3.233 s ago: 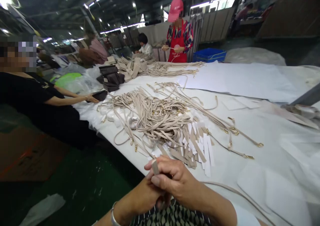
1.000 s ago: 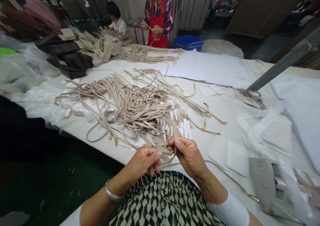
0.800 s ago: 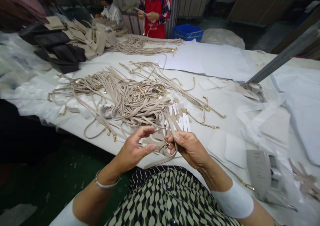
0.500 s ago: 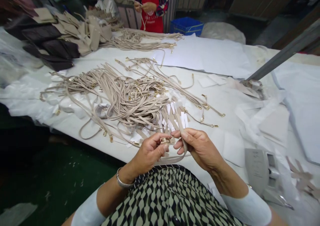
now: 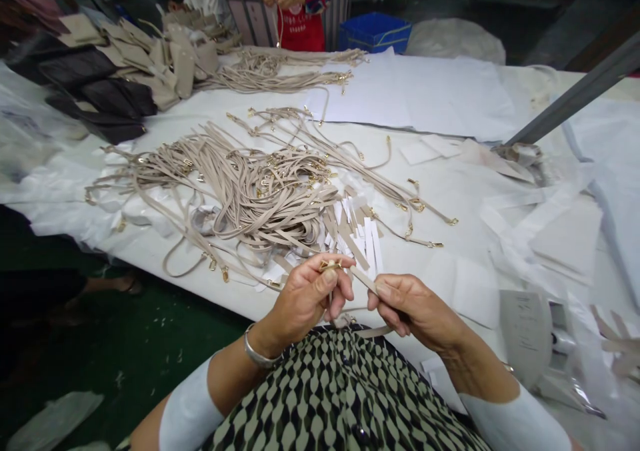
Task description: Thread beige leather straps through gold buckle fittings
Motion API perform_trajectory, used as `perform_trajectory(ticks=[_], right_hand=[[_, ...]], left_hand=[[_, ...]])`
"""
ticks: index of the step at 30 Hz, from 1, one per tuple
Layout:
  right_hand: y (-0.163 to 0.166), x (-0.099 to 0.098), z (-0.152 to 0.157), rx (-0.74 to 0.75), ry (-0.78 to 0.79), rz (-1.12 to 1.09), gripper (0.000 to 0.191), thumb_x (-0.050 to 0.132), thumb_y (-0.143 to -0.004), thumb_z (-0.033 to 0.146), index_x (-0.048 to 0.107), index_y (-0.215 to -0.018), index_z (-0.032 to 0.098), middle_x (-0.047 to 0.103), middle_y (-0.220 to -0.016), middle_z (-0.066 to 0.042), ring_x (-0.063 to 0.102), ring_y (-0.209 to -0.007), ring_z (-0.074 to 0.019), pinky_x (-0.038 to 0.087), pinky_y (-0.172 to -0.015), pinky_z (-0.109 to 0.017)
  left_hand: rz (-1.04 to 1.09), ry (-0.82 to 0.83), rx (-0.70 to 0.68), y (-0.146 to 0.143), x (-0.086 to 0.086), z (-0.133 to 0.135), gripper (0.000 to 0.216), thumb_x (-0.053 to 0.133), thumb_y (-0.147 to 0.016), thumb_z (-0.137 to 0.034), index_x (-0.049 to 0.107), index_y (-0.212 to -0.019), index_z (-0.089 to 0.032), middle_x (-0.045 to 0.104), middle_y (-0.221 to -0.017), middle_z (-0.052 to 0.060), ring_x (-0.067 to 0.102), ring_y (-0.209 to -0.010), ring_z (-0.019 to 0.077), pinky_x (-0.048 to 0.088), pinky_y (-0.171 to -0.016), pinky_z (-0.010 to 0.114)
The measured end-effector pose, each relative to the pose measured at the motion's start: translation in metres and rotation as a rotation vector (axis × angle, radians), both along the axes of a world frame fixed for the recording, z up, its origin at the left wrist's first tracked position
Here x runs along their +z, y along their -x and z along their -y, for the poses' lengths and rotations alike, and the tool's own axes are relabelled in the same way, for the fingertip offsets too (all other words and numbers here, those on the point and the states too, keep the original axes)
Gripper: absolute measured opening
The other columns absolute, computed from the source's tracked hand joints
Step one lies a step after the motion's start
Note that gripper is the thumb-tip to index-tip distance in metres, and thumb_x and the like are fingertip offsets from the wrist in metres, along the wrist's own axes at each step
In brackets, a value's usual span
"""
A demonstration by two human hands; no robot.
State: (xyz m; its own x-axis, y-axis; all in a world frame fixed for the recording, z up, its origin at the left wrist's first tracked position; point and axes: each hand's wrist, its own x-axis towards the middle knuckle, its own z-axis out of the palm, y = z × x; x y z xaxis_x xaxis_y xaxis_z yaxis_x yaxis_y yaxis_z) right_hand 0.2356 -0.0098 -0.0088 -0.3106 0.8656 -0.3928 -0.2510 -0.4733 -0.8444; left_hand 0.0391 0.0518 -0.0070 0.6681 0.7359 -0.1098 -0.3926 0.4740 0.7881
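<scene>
My left hand (image 5: pixel 307 291) is closed on the gold buckle (image 5: pixel 330 265) of a beige strap, pinching it between thumb and fingers. A short length of the strap (image 5: pixel 363 279) runs taut from the buckle to my right hand (image 5: pixel 407 302), whose thumb and fingers pinch it. More of the same strap hangs below, near my lap. Just beyond my hands lies a big tangled pile of beige straps (image 5: pixel 240 191) with gold clasps. Beside that pile are loose white paper strips (image 5: pixel 371 241) and short beige pieces.
Dark brown bags (image 5: pixel 107 94) and beige bags (image 5: pixel 175 58) are heaped at the far left. A slanted metal pole (image 5: pixel 570 98) rises at right, above a grey tape dispenser (image 5: pixel 525 334). A co-worker in a red apron (image 5: pixel 300 21) stands opposite by a blue crate (image 5: pixel 375 32).
My hands have moved apart, and the strap is now stretched straight between them from the buckle. The co-worker opposite has lifted a strap. My view has shifted slightly.
</scene>
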Motion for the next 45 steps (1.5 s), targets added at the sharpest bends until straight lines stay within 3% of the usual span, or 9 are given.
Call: perform_trajectory(ticks=[5,9,14,19,23,25,30,40,45], right_hand=[[0.012,0.008,-0.012,0.021,0.000,-0.056,0.034,0.056,-0.089,0.045,0.064,-0.079,0.013,0.046,-0.045,0.006,0.034,-0.033,-0.0024,0.021,-0.035,-0.016],[0.018,0.008,-0.010,-0.019,0.033,-0.066,0.035,0.056,-0.089,0.046,0.063,-0.078,0.013,0.044,-0.045,0.007,0.032,-0.033,-0.0023,0.019,-0.034,-0.015],[0.024,0.007,-0.002,-0.002,0.034,-0.084,0.034,0.056,-0.089,0.045,0.063,-0.078,0.013,0.045,-0.045,0.006,0.033,-0.033,-0.0023,0.018,-0.035,-0.016],[0.025,0.008,0.006,-0.029,0.050,-0.089,0.033,0.056,-0.090,0.043,0.062,-0.077,0.013,0.044,-0.045,0.007,0.031,-0.033,-0.0021,0.016,-0.036,-0.017],[0.032,0.009,0.011,-0.047,0.063,-0.088,0.034,0.057,-0.089,0.044,0.063,-0.077,0.012,0.043,-0.045,0.006,0.031,-0.034,-0.0023,0.015,-0.036,-0.017],[0.040,0.008,0.012,-0.143,0.053,-0.072,0.034,0.058,-0.088,0.045,0.062,-0.078,0.013,0.043,-0.047,0.006,0.033,-0.035,-0.0027,0.015,-0.036,-0.017],[0.057,0.007,0.009,-0.416,-0.052,0.093,0.032,0.059,-0.086,0.048,0.062,-0.084,0.016,0.045,-0.053,0.006,0.036,-0.040,-0.0033,0.020,-0.038,-0.016],[0.077,-0.010,0.005,-0.273,0.055,0.061,0.034,0.057,-0.086,0.049,0.061,-0.091,0.015,0.047,-0.052,0.007,0.035,-0.035,-0.0023,0.017,-0.033,-0.014],[0.078,-0.019,0.003,-0.292,0.079,0.030,0.034,0.063,-0.082,0.047,0.055,-0.075,0.016,0.049,-0.050,0.007,0.034,-0.033,-0.0020,0.016,-0.032,-0.014]], left_hand=[[0.182,0.315,-0.036,0.001,0.010,-0.003,0.030,0.047,-0.092,-0.028,0.060,-0.112,-0.009,0.055,-0.071,0.002,0.046,-0.045,0.0057,0.032,-0.042,0.017],[0.255,0.408,-0.056,0.008,0.014,-0.001,0.038,0.041,-0.093,-0.033,0.059,-0.115,-0.008,0.053,-0.074,0.003,0.047,-0.050,0.0080,0.033,-0.045,0.019],[0.215,0.334,0.007,0.013,0.011,0.005,0.036,0.041,-0.093,-0.025,0.059,-0.118,-0.008,0.053,-0.074,0.003,0.047,-0.051,0.0084,0.030,-0.044,0.019],[0.154,0.289,0.059,0.019,0.012,0.011,0.049,0.038,-0.094,-0.040,0.058,-0.121,-0.005,0.053,-0.075,0.005,0.048,-0.055,0.0106,0.032,-0.048,0.021],[0.103,0.253,0.168,0.017,0.013,0.016,0.042,0.043,-0.093,-0.036,0.062,-0.113,-0.005,0.044,-0.062,-0.001,0.037,-0.048,0.0074,0.028,-0.047,0.021],[0.092,0.237,0.248,0.014,0.013,0.016,0.041,0.043,-0.093,-0.038,0.063,-0.110,-0.007,0.042,-0.061,-0.002,0.037,-0.048,0.0073,0.029,-0.047,0.021],[0.100,0.261,0.302,0.010,0.013,0.015,0.067,0.030,-0.090,-0.064,0.061,-0.116,-0.011,0.049,-0.076,0.003,0.044,-0.057,0.0103,0.034,-0.050,0.022],[-0.027,0.146,0.537,-0.008,-0.011,0.024,0.041,0.041,-0.095,-0.042,0.067,-0.107,-0.013,0.048,-0.073,0.001,0.045,-0.065,0.0105,0.041,-0.065,0.023],[-0.160,0.054,0.549,-0.012,-0.025,0.028,0.035,0.042,-0.095,-0.035,0.069,-0.106,-0.016,0.063,-0.105,0.007,0.053,-0.097,0.0160,0.040,-0.088,0.025]])
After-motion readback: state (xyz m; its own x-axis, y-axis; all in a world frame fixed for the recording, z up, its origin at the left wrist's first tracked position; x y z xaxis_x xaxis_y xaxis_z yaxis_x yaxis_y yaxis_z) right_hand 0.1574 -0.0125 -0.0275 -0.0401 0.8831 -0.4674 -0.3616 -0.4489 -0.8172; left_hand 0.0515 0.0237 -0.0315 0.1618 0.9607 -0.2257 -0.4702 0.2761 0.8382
